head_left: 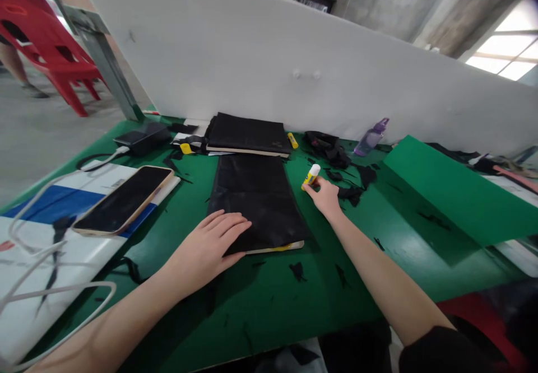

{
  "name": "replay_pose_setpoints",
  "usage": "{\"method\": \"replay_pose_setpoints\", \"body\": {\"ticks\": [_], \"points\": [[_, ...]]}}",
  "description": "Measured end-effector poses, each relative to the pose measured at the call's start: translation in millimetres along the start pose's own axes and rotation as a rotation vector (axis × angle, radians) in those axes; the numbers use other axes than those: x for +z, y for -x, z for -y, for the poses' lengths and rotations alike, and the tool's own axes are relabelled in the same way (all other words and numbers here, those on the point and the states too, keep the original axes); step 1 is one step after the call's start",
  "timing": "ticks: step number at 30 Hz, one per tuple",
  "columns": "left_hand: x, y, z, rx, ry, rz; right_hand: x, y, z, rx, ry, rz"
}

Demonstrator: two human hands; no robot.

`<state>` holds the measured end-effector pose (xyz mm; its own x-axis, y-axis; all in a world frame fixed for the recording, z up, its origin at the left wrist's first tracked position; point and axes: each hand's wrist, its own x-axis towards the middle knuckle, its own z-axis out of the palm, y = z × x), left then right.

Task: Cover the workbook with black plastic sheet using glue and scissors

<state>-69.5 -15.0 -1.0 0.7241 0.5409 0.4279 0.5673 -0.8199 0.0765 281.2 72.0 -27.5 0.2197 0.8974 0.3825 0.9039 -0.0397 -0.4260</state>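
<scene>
A book wrapped in black paper (260, 194) lies on the green table in front of me, with light page edges showing along its near side. My left hand (218, 236) rests flat on its near left corner, fingers stretched out. To the right of the book, my right hand (323, 194) grips a yellow glue stick (311, 176) with a white top, held upright at the table surface. Beyond the wrapped book sits a stack of black-covered books (250, 133). A small yellow glue stick cap (293, 140) lies beside that stack.
At left, a phone (126, 199) lies on a white and blue packet (63, 272), near a black box (143, 138) and white cable (63, 289). Black scraps (330, 148), a purple bottle (372, 136) and a raised green sheet (458, 191) stand right. A white partition (252, 54) closes the back.
</scene>
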Motion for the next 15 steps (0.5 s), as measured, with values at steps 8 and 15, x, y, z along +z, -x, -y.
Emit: {"method": "replay_pose_setpoints", "body": {"ticks": [8, 15], "points": [[-9.6, -6, -11, 0.236, -0.156, -0.167, 25, -49, 11, 0.065, 0.12, 0.004], [-12.1, -9, -14, 0.254, -0.227, -0.198, 49, -88, 24, 0.138, 0.18, -0.027]]}}
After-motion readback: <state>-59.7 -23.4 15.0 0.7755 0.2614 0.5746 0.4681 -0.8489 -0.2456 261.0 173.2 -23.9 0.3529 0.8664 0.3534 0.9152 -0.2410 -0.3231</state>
